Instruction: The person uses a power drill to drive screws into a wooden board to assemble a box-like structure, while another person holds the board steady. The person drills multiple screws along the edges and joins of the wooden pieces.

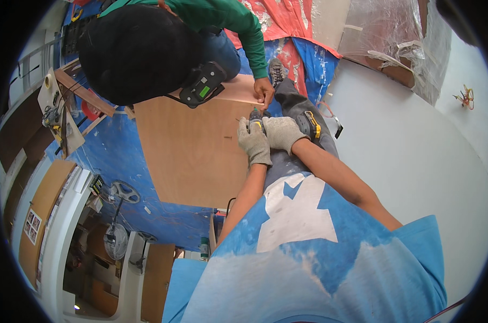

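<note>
My gloved right hand (283, 132) is closed round the handle of a cordless drill (256, 117), whose black-and-yellow battery sticks out on the right. My gloved left hand (254, 142) is closed at the side of the drill's front end; a thin screw-like piece (238, 119) shows by its fingertips. The drill's nose meets the far right corner of a plywood panel (192, 151). At that corner a co-worker's hand (264, 90) pinches the panel's edge or a small piece there. A small brown screw (227, 137) lies on the panel.
A co-worker in a green sleeve (222, 15) and dark headgear leans over the far side. A second drill's battery (203, 90) shows beside them. Blue sheeting (114, 161) covers the floor. Fans (116, 241) stand at left; a pale surface (411, 156) spreads at right.
</note>
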